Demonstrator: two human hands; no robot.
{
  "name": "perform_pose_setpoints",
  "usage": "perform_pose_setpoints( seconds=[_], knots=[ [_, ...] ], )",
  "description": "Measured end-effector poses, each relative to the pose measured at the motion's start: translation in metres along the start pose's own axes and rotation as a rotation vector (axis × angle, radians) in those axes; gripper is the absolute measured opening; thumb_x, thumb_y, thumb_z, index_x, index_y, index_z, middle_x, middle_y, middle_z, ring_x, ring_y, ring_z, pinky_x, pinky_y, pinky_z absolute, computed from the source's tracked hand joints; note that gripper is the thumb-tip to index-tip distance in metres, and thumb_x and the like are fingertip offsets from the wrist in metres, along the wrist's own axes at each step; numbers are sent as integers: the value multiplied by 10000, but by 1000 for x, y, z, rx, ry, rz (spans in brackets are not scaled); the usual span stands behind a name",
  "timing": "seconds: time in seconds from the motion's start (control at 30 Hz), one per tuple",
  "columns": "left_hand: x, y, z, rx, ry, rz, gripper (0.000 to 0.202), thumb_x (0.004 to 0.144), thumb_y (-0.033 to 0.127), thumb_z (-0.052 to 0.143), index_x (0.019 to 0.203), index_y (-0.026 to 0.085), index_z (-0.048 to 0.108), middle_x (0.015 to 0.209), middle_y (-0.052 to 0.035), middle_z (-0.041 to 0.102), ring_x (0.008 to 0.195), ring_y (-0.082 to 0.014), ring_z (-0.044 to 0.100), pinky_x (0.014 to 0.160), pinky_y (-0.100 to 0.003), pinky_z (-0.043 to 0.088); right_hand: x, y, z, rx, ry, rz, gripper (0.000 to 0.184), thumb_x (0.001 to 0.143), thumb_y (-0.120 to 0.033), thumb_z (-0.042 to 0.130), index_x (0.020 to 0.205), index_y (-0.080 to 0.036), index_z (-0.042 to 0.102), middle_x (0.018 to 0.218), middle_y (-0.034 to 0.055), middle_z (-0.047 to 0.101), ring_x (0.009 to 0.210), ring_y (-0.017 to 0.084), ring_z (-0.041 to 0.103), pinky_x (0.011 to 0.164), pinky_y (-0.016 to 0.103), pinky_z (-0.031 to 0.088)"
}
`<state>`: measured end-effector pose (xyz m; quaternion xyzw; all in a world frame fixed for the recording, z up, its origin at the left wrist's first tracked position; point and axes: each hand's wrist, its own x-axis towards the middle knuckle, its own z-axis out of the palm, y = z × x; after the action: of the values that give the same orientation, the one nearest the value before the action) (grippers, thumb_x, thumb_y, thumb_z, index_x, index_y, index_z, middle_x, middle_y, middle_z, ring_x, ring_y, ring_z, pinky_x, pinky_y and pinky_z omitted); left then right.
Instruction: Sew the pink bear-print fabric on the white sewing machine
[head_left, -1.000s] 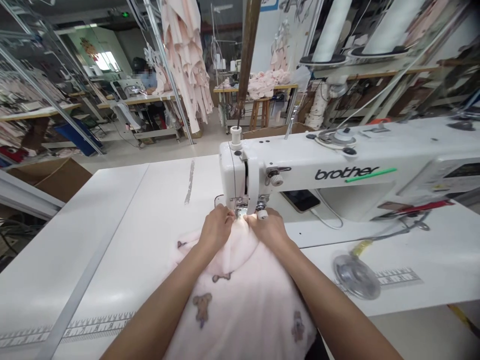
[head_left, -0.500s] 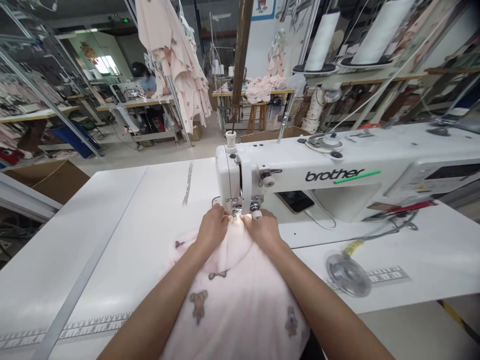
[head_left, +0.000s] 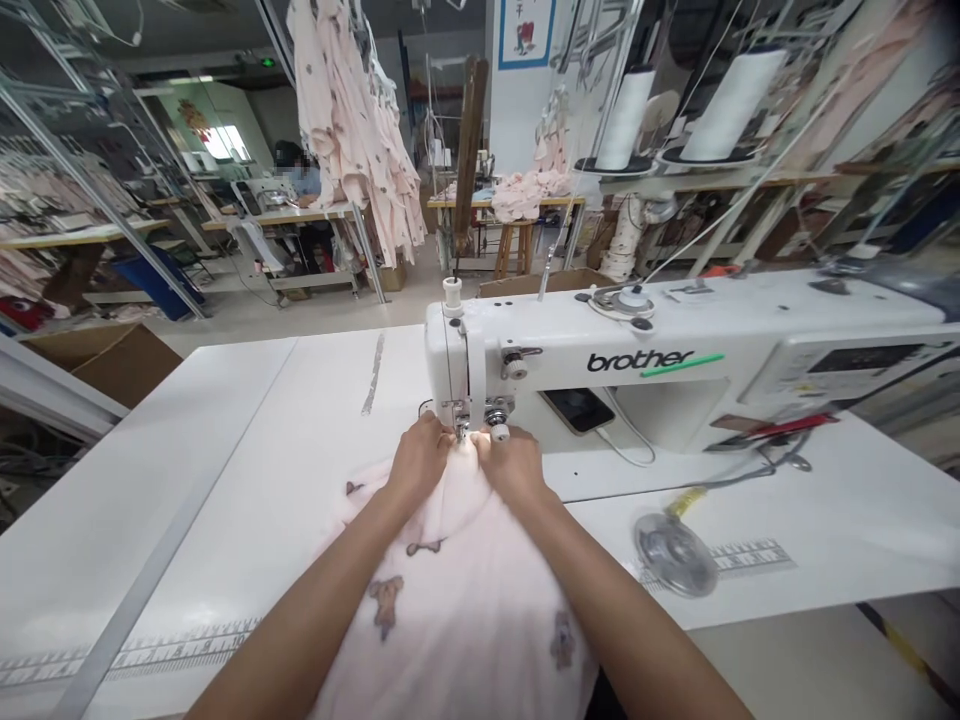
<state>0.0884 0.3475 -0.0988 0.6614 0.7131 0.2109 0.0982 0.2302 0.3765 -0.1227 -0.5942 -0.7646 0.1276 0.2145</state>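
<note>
One sewing machine (head_left: 675,370), two thread cones (head_left: 626,118), one pink garment (head_left: 457,600), one phone (head_left: 577,410), two hands (head_left: 420,462)

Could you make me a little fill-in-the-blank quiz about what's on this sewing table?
1. Both hands press the pink ____ under the needle of the sewing machine.
2. The brand on the machine reads ____.
3. The left hand and right hand sit on either side of the ____.
4. Under the machine's arm a ____ lies plugged into a white cable.

Missing words: fabric; brother; needle; phone
</note>
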Motion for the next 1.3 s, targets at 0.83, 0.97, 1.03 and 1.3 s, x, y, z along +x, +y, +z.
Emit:
perform_pose_setpoints(
  seconds=[0.83,0.97,1.03,1.3],
  knots=[
    [2,-1,-1,-2,16,12,220,853,107,431,921,153,635,1051,-89,607,978,-237,601,816,-310,446,3,-3,4,-49,15,10,187,890,-263,495,887,-156,648,792,67,673,711,190,601,555,279,269],
    [2,-1,-2,-18,8,3,220,859,107,434,933,153,635,1076,-90,596,1004,-244,595,830,-314,443,2,-4,2,-36,6,19,192,897,-276,496,870,-167,651,773,51,670,711,178,595,551,271,265],
    [1,0,-2,-30,9,-1,220,862,106,435,943,154,633,1090,-88,593,1022,-246,590,842,-313,440,1,-4,1,-22,-2,24,205,904,-294,490,872,-173,652,764,38,668,687,162,587,541,261,270],
    [2,-2,-1,-106,-1,12,223,850,97,435,957,144,625,1099,-100,587,1039,-259,579,869,-339,431,3,-6,0,-44,-19,56,230,906,-320,490,942,-173,663,756,35,662,673,145,584,541,245,304]
  ],
)
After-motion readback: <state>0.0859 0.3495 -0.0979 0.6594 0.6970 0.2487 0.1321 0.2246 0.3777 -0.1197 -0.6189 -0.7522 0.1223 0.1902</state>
